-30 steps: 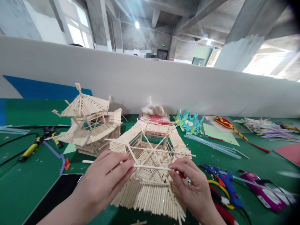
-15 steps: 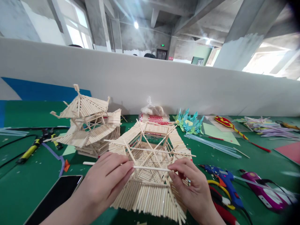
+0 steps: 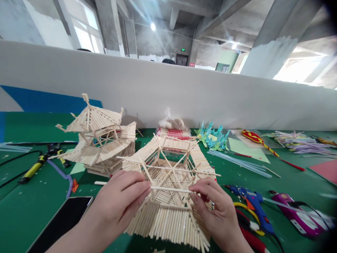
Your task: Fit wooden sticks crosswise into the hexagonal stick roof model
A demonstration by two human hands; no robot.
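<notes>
A thin pale wooden stick [image 3: 170,189] lies level across the front of a roof frame built of similar sticks [image 3: 168,219]. My left hand [image 3: 119,198] pinches the stick near its left end, fingers closed. At the right end, my right hand [image 3: 214,202] grips it between thumb and fingertips. Crossed sticks form a star over the open middle of the frame, behind the held stick. Another stick end [image 3: 100,183] shows left of my left hand. My fingers hide both ends of the held stick, so I cannot tell whether it touches the frame.
A finished-looking stick pavilion [image 3: 101,140] stands at left. Nearby are a phone [image 3: 63,221] and a yellow-handled tool [image 3: 34,168]. At right lie a blue glue gun [image 3: 252,203], pliers [image 3: 247,228], a purple device [image 3: 292,214] and clear glue sticks [image 3: 239,162]. Behind is a turquoise paper flower [image 3: 212,137].
Almost nothing differs. Both hands keep hold of the stick in nearly the same place, and the view has shifted very slightly.
</notes>
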